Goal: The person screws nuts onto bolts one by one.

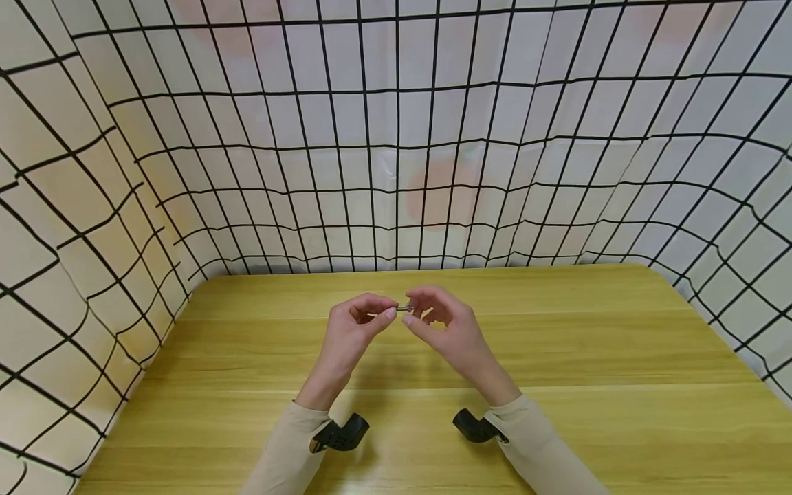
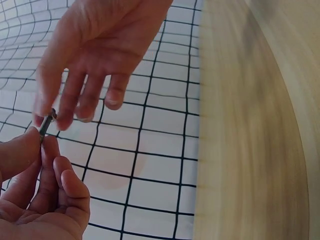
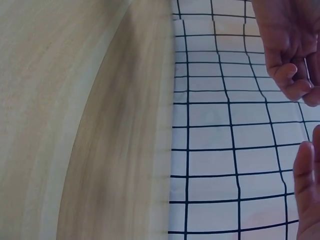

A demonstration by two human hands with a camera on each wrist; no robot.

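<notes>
Centrally, in the head view, the left hand (image 1: 353, 328) pinches a small metal bolt (image 1: 403, 309) between thumb and forefinger, above the wooden tabletop (image 1: 588, 357). The bolt lies roughly level, its free end pointing at the right hand (image 1: 456, 333), whose thumb and forefinger stand apart on either side of that end. Both arms wear beige sleeves (image 1: 286, 450), each with a black device (image 1: 349, 433) at the cuff. Behind the tabletop rises a white wall (image 1: 377, 124) with a black grid.

From the left wrist, the bolt tilts upward out of the left hand's pinch, its thicker end beside the right hand's fingertips; whether they touch it, I cannot tell. The right hand's other fingers hang loosely.

From the right wrist, both hands show partly at the right edge, left hand above, right hand below, with a gap between them.
</notes>
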